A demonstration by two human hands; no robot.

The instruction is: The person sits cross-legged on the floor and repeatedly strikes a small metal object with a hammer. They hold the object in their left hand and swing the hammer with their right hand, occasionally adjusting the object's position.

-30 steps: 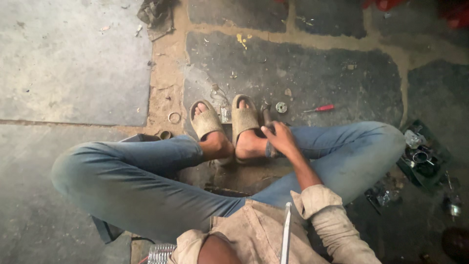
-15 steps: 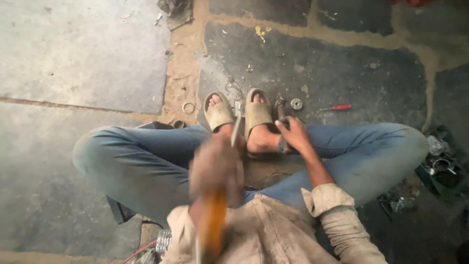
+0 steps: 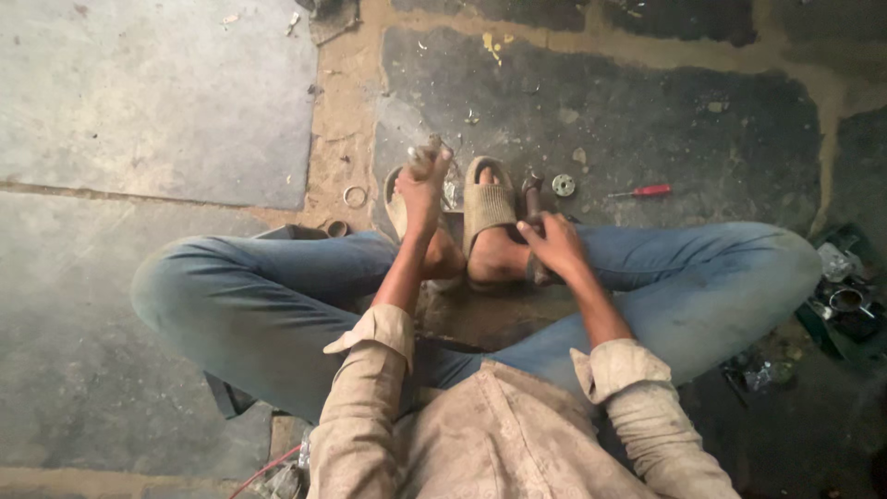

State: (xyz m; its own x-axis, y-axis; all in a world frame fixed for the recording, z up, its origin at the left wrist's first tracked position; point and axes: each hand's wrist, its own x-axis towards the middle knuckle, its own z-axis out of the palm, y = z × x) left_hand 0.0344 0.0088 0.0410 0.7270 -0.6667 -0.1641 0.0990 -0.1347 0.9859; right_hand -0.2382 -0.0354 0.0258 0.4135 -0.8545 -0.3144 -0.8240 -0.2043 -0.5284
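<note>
The dark, stubby metal rod (image 3: 533, 188) stands nearly upright just past the fingertips of my view's right hand (image 3: 552, 245). Its lower part is hidden inside that hand, and its worn top pokes out above the knuckles. The fingers are wrapped tightly round it, pressed together, with the thumb closing the grip. It sits touching the edge of the beige ribbed sandal (image 3: 488, 201) on the inner side of those fingers.

The left hand (image 3: 423, 188) is raised over the other sandalled foot, its fingers curled shut on a small grey metal tool (image 3: 427, 155). The tool is blurred, so I cannot tell its exact kind, only that a blunt head shows above the fist.

I judge this to be a striking stage, with one hand steadying the rod while the other holds the tool lifted, well apart from it. A blow from here would call for a firm hold low on the rod and a line that stays off the right thumb and the toes beside it.

Just beyond the right fingertips a round grey metal washer (image 3: 563, 185) lies on the dark stone floor (image 3: 702, 129), and farther out on the same side is a red-handled screwdriver (image 3: 642, 191). To the outer side of the left fist, a thin metal ring (image 3: 355, 196) rests on the sandy joint between slabs. Blue jeans (image 3: 249, 296) cover the crossed legs nearer me.
</note>
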